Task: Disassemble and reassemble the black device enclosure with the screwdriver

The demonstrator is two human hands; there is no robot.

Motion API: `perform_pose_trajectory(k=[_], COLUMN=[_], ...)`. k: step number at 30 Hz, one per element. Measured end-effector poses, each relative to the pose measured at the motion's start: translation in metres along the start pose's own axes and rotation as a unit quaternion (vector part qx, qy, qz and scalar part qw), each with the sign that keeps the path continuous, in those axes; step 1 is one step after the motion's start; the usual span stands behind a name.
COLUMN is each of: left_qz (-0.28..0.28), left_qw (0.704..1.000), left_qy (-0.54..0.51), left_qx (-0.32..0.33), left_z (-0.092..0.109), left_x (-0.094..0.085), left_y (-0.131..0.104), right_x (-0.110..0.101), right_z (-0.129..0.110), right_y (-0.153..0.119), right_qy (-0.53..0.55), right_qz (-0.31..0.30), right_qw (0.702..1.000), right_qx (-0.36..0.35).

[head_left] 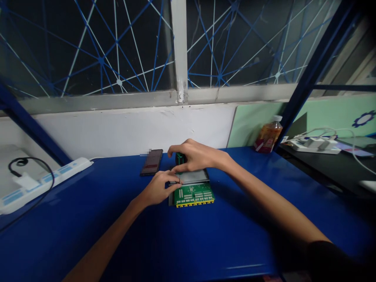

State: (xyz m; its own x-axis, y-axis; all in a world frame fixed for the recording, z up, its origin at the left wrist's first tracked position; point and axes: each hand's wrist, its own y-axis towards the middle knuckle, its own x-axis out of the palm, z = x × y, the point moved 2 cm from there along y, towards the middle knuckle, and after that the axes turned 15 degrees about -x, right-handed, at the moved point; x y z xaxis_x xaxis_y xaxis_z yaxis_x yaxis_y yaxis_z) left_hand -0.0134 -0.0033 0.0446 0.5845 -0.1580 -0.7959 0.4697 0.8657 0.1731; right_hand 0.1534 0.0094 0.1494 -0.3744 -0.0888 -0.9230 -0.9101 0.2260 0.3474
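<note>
A green circuit board (195, 194) with a yellow strip along its near edge lies on the blue table (205, 243). Behind it, and partly under my hands, is a flat grey panel (195, 177). My right hand (194, 156) is curled from above around a dark green and black object (180, 158), which stands upright over the panel's left part. From the left, my left hand (158, 188) reaches to the board's upper left corner, thumb and fingertips close together near a tiny item that I cannot make out.
A dark phone (152, 161) lies behind my left hand. At the left is a white power strip (47, 184) with a black cable. A bottle (268, 135) stands at the back right, near a blue post; beyond it is another power strip (314, 145).
</note>
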Motion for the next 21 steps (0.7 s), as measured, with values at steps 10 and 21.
perform_pose_trajectory(k=[10,21], left_qz=[0.014,0.047], left_qw=[1.0,0.999], left_qy=[-0.008,-0.013], left_qx=[-0.014,-0.008], left_z=[-0.001,-0.008], left_x=[-0.001,0.005], left_y=[0.001,0.002], right_x=[-0.003,-0.012], right_z=[-0.001,-0.001], right_y=[-0.001,-0.005], right_qy=[-0.011,-0.021], right_qz=[-0.005,0.029], right_qw=[1.0,0.999], right_qx=[0.015,0.033])
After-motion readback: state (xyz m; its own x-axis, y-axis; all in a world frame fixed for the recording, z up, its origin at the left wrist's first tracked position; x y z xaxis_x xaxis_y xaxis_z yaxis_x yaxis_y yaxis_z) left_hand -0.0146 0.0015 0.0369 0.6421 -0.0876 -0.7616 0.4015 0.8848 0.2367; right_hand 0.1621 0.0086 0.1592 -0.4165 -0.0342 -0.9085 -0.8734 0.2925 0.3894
